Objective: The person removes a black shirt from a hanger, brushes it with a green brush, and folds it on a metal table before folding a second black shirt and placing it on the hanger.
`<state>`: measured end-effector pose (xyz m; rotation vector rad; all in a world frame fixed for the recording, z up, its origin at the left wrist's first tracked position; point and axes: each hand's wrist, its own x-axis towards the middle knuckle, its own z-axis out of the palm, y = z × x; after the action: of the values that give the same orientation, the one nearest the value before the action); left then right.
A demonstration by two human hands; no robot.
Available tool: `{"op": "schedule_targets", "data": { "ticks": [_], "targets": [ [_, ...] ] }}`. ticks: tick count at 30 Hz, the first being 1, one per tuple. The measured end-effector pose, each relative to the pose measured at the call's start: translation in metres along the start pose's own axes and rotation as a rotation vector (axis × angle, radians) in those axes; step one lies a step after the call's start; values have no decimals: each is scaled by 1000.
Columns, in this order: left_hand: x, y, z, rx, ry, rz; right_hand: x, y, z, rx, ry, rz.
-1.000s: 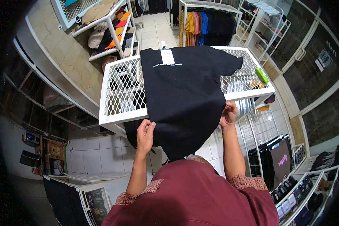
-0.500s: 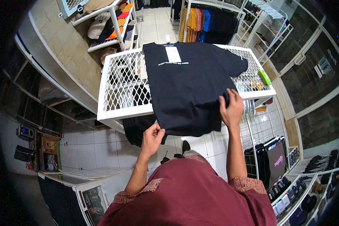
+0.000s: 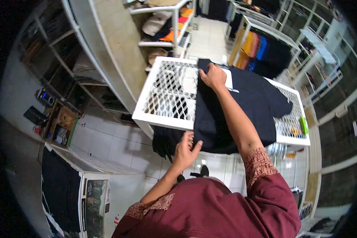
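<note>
A black T-shirt (image 3: 254, 99) lies spread over a white mesh-topped table (image 3: 162, 120), its left side folded in to a straight edge and its lower end hanging past the near edge. A white card (image 3: 228, 79) rests on it near the collar, partly behind my right hand (image 3: 214, 76). That hand is at the shirt's far left corner, fingers curled on the cloth. My left hand (image 3: 186, 151) is beside the shirt's near left corner, thumb and fingers apart. My right forearm covers part of the shirt and its small white print.
A bright green object (image 3: 304, 125) lies on the table's right end. Shelves with caps (image 3: 156, 23) stand at the back left. A rack of hanging shirts (image 3: 261, 49) is behind the table. Dark cloth (image 3: 162, 141) hangs below the table's near edge.
My right hand has gone from the shirt's near right side to its far left corner. My left hand has let go of the near hem and opened. The view has swung left.
</note>
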<state>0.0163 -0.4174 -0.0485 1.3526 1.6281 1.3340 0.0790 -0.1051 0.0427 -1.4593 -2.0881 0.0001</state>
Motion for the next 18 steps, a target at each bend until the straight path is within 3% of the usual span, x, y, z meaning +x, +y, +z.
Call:
{"op": "schedule_targets", "data": {
  "ticks": [3, 9, 14, 17, 18],
  "targets": [
    [0, 11, 0, 99, 20, 7, 30, -5, 35, -141, -133, 93],
    [9, 23, -1, 127, 48, 50, 43, 9, 60, -174, -122, -78],
    [14, 54, 8, 131, -30, 122, 51, 33, 9, 289, -106, 263],
    [20, 83, 22, 101, -211, 108, 49, 88, -11, 601, 12, 391],
    [24, 92, 27, 115, -364, 159, 62, 135, 17, 622, 24, 418]
  ]
}}
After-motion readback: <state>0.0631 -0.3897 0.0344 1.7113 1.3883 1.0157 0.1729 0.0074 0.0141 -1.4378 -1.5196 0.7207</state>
